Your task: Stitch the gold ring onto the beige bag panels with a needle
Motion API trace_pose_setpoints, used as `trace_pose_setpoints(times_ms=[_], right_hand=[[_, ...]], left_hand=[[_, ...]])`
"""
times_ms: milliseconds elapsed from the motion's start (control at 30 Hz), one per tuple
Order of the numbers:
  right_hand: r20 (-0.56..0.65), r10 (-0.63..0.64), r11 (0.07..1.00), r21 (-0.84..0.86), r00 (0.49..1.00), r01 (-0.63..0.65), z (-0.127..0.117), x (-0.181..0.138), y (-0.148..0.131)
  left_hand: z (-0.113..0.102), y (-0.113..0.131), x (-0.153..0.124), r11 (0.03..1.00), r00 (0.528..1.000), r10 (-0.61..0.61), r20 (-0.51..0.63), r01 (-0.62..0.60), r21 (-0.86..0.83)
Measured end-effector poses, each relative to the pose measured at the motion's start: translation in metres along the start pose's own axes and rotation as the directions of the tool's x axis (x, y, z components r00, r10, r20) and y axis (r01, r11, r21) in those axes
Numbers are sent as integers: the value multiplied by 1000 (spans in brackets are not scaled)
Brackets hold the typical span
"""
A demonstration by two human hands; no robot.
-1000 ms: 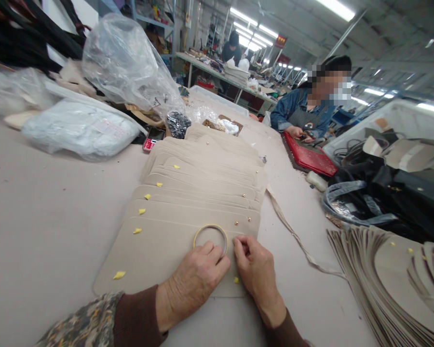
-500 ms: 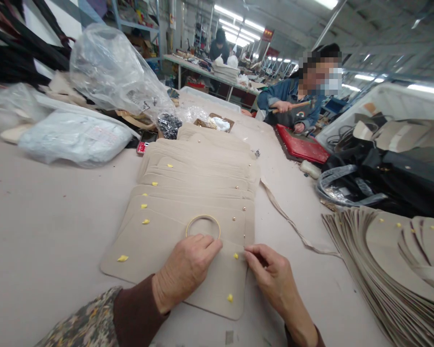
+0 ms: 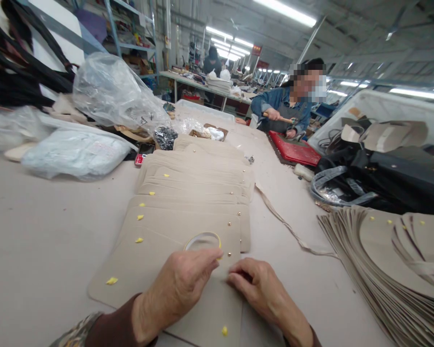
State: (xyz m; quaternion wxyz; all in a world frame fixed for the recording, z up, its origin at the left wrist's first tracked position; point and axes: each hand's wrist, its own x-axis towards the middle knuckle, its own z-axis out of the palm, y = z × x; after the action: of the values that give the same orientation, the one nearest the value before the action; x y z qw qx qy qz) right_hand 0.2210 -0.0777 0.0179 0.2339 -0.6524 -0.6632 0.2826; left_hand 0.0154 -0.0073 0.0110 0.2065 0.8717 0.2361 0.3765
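Overlapping beige panels [image 3: 181,226] lie fanned out in front of me, with yellow tags on their left side and small metal studs [image 3: 229,224] along the right. My left hand [image 3: 181,277] rests over the nearest panel, fingers closed together on a thin yellow-edged ring [image 3: 203,235], like a roll of tape. Its lower part is hidden behind the fingers. My right hand [image 3: 262,286] is closed in a pinch at that panel's right edge; what the fingertips hold is hidden. A metal stud [image 3: 229,254] shows just above them. One yellow tag [image 3: 224,331] sits at the near corner.
More beige panels [image 3: 376,270] are fanned at the right, with a thin strip [image 3: 282,220] running toward them. Black bags [image 3: 386,180] and a red board [image 3: 292,148] lie beyond. Plastic-wrapped packs [image 3: 75,152] sit left. A co-worker [image 3: 285,106] holds a hammer across the table.
A metal stud now shows where a yellow tag was beside my right fingertips. The ring has tilted in my left hand, and my right hand has moved slightly nearer and left.
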Motion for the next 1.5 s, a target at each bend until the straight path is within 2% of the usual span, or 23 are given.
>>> trace_pose_setpoints(times_ms=[67, 167, 267, 400, 467, 600, 700, 767, 800, 867, 933, 1000, 1100, 1167, 1233, 1333, 1500], right_hand=[[-155, -80, 993, 72, 985, 92, 0, -3, -5], [-332, -235, 951, 115, 914, 286, 4, -2, -16], [-338, -381, 905, 57, 861, 422, 9, 3, -26], [-283, -489, 868, -64, 825, 492, 15, 9, -31], [-291, -542, 839, -136, 788, 527, 18, 9, -29], [-330, -627, 778, -311, 706, 545, 21, 8, -24], [-353, -632, 773, -354, 690, 527, 21, 7, -22], [-378, -579, 815, -311, 723, 490, 20, 5, -23], [-386, -519, 854, -254, 762, 453, 21, 4, -24], [-384, -319, 945, -55, 867, 323, 22, 3, -26], [-314, -48, 968, 221, 948, 123, 24, 3, -26], [-226, 183, 877, 478, 957, -55, 23, 7, -23], [-116, 360, 709, 679, 926, -191, 16, 15, -11], [-68, 416, 677, 689, 907, -258, 11, 17, 0], [-46, 440, 694, 650, 897, -308, 9, 17, 8], [-36, 402, 773, 548, 915, -319, 15, 15, 15], [-114, 259, 950, 207, 959, -232, 20, 15, 10]], left_hand=[[-1, 5, -3, 1000, 1000, -25, -17, 25, -13], [-2, 9, -6, 999, 999, -43, -11, 43, 10], [0, 9, -9, 999, 1000, -26, 5, 26, 46], [1, 11, -12, 991, 1000, 11, 18, -13, 131], [0, 14, -12, 989, 999, -10, 43, 4, 148], [-3, 20, -11, 990, 981, -116, 158, 102, 94], [-7, 21, -8, 989, 977, -132, 166, 118, 91], [-9, 20, -6, 989, 982, -114, 154, 97, 110], [-10, 20, -5, 988, 984, -102, 147, 84, 128], [-10, 22, -1, 984, 989, -77, 125, 55, 167], [-10, 25, 2, 984, 995, -30, 98, 12, 177], [-9, 28, 5, 989, 996, 39, 77, -49, 143], [-5, 23, 4, 987, 997, 60, 57, -68, 147], [-1, 13, 1, 968, 998, 2, 70, -20, 250], [6, 3, -4, 940, 986, -57, 159, -1, 342], [14, -6, -10, 914, 954, -101, 282, -23, 405], [18, -7, -11, 919, 940, -113, 322, -24, 393]])
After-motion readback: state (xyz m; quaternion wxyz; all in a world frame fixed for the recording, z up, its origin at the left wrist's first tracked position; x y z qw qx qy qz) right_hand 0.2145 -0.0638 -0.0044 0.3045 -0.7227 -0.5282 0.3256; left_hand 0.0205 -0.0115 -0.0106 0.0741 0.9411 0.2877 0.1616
